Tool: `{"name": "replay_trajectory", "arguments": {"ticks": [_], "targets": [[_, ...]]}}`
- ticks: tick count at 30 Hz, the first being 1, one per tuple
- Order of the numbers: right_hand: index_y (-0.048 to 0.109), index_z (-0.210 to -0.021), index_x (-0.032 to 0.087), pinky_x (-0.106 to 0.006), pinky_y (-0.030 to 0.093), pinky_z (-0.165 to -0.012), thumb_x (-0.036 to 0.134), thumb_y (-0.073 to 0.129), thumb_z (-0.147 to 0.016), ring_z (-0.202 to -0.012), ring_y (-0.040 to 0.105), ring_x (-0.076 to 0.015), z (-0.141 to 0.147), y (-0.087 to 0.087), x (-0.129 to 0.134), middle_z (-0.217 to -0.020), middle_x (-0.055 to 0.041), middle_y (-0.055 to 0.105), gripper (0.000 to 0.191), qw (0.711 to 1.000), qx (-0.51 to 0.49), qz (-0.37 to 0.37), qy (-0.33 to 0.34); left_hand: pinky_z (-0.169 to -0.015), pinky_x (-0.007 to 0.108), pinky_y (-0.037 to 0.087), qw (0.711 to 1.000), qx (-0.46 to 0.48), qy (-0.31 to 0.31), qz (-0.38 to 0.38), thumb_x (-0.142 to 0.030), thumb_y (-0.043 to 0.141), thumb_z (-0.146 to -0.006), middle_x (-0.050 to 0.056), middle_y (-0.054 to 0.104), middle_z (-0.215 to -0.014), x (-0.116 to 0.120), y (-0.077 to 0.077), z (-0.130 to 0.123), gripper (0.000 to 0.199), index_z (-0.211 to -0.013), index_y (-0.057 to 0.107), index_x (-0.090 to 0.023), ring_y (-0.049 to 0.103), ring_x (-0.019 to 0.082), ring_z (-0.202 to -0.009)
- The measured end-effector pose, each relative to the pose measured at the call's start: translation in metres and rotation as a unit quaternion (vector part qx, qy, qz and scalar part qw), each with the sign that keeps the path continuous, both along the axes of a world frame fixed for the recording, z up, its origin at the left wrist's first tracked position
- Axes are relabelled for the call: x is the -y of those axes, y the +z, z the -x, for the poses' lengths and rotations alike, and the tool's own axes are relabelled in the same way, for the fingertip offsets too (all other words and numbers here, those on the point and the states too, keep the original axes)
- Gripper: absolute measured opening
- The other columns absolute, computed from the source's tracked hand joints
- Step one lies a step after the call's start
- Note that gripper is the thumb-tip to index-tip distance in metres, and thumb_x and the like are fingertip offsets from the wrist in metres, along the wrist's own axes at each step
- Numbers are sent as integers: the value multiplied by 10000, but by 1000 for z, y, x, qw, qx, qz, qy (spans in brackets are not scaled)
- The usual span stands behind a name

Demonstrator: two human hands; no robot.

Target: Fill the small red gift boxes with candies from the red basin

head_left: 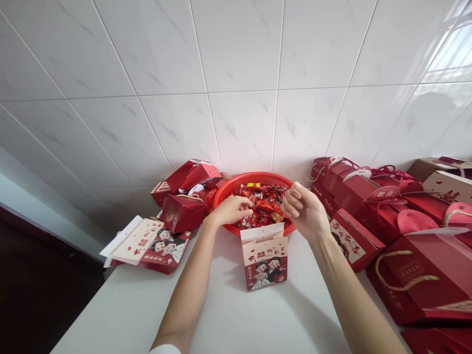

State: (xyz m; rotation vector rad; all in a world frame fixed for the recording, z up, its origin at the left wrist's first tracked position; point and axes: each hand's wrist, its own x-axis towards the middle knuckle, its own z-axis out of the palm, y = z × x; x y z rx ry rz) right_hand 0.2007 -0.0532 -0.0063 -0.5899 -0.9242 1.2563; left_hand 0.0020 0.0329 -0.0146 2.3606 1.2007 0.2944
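Note:
A red plastic basket [271, 176] stands against the wall, filled with candies [263, 204] in shiny red wrappers. My left hand [233, 210] is over its left side, fingers curled together close to the candies; whatever they may hold is hidden. Above the right rim, my right hand [308, 210] is raised with its fingers folded in, and their contents cannot be made out. Between my forearms, in front of the basket, a small cream-and-red gift box [264, 263] stands upright. It carries a cartoon bridal couple, and its top flaps are up.
To the left, a similar cartoon box [155, 243] lies flat near the white table's [121, 314] edge, beside several dark red boxes [184, 212]. Many red gift boxes with rope handles [416, 270] crowd the right side. A tiled wall [243, 123] rises behind.

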Motion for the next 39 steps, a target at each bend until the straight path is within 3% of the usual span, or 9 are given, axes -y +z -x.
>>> {"name": "replay_trajectory", "arguments": {"ticks": [4,7,12,15,20,25,30,35,39], "targets": [[374,-571,217,-246,317,-466,555,724,-773,-439,357,-75,-14,-20,-43,-501,62,346,526,982,154,2,-113,-752,241,480,993,-95,-36,58,-318,613,-858,50,772,-942,-7,-9,2,230,-940,759,-162,684,194,-865],[487,-598,203,-266,400,-551,562,655,-785,-534,496,-117,-20,-38,-68,-574,-1,532,439,941,319,19,-116,-750,238,481,982,-137,-70,107,-281,651,-820,51,775,-1042,-11,-19,-4,240,-1002,768,-177,694,205,-927],[606,-687,175,-271,442,-627,499,631,-792,-663,554,-151,-24,-56,-84,-702,-32,637,341,866,500,-16,-3,-895,275,484,975,-162,-114,103,-320,689,-777,63,698,-1295,-18,-27,-11,415,-1183,723,-241,651,248,-1126],[652,-765,171,-253,429,-564,432,640,-799,-609,553,-141,-23,-61,-85,-696,-26,652,264,841,532,3,95,-859,291,498,967,-201,-128,91,-349,675,-773,84,718,-1205,-19,-27,-18,410,-1164,719,-231,667,260,-1050],[714,-829,182,-236,398,-547,292,707,-738,-606,566,-137,-21,-60,-83,-682,-8,668,143,798,586,5,138,-684,282,488,952,-274,-126,51,-322,656,-773,122,715,-1078,-13,-25,-39,344,-1080,725,-182,677,260,-893],[722,-791,178,-248,400,-578,331,731,-721,-620,558,-137,-22,-57,-82,-669,1,655,169,793,588,-16,160,-551,280,405,946,-291,-125,72,-274,611,-809,125,733,-877,-8,-26,-46,163,-826,700,-139,646,222,-705],[717,-834,162,-254,418,-604,415,787,-668,-692,586,-159,-22,-58,-80,-728,-18,675,310,793,582,-26,180,-546,288,408,955,-271,-92,82,-319,605,-810,134,735,-858,-5,-26,-44,198,-821,691,-141,648,233,-684],[720,-874,168,-246,432,-622,239,782,-629,-714,612,-166,-24,-62,-83,-751,-14,694,262,796,590,-25,131,-602,302,448,973,-226,-19,48,-264,607,-772,141,732,-883,-7,-32,-39,157,-829,689,-143,669,262,-749],[711,-837,175,-250,444,-617,188,670,-719,-664,610,-154,-26,-65,-86,-732,-8,688,125,834,550,-26,49,-631,300,453,995,-72,51,37,-266,597,-787,90,712,-800,-14,-39,-35,128,-790,658,-153,663,250,-747]]}}
